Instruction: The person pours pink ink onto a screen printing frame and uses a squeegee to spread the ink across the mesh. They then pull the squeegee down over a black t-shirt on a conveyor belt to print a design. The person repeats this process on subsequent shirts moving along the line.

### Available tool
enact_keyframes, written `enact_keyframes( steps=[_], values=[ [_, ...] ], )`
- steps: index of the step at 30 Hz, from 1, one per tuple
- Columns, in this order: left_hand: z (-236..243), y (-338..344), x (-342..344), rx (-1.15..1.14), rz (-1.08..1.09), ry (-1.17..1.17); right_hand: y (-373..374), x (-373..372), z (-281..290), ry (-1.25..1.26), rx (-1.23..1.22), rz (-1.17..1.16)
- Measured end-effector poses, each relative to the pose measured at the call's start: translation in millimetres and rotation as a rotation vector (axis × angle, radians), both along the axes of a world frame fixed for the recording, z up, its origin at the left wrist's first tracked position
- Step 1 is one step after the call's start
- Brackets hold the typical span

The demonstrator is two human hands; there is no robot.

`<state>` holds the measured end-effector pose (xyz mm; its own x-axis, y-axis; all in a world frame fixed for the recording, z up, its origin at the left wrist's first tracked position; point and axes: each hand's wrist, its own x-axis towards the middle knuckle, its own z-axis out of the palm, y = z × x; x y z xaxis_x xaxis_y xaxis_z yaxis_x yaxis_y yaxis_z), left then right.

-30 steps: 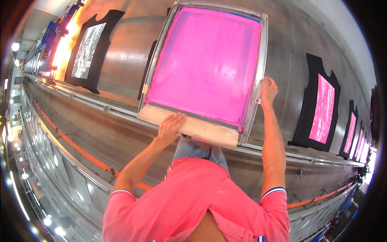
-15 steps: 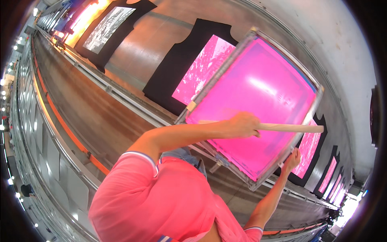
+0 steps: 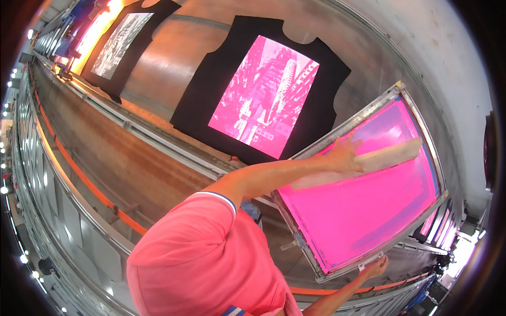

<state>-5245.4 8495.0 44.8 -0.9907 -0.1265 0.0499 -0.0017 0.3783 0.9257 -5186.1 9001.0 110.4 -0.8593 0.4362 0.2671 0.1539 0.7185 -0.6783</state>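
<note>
My left hand (image 3: 343, 156) is closed on a long wooden squeegee (image 3: 392, 157) lying across a screen-printing frame (image 3: 363, 110). Bright pink ink (image 3: 337, 221) covers most of the mesh, with a purplish patch near the far corner. At the frame's near right side, my right hand (image 3: 375, 267) has its fingers closed around the edge, partly hidden by it. Left of the frame, a black shirt piece (image 3: 327, 100) lies flat on the long metal table, bearing a pink and white picture (image 3: 266, 95). The frame's left edge comes close to this cloth.
Farther left lies another black shirt piece (image 3: 134, 60) with a grey and white print, beside a glowing orange heater (image 3: 100, 31). More printed pieces (image 3: 435, 224) line the table at far right. A metal rail (image 3: 153, 139) and an orange strip (image 3: 89, 181) run alongside.
The frame has shifted right and toward me, uncovering the pink-printed shirt piece on the left. Both hands travelled with it, and the squeegee now slants across the mesh.
</note>
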Motion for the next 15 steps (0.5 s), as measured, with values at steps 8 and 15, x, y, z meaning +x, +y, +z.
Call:
enact_keyframes(
  steps=[8,15],
  values=[
    [-16.7,-8.5,-23.4,0.307,-0.116,-0.142,23.6,54.9,-16.8,-0.062,0.042,-0.121],
    [-22.0,-13.7,-38.4,0.269,-0.131,-0.202,15.6,95.0,-37.2,-0.009,0.059,-0.285]
  ],
)
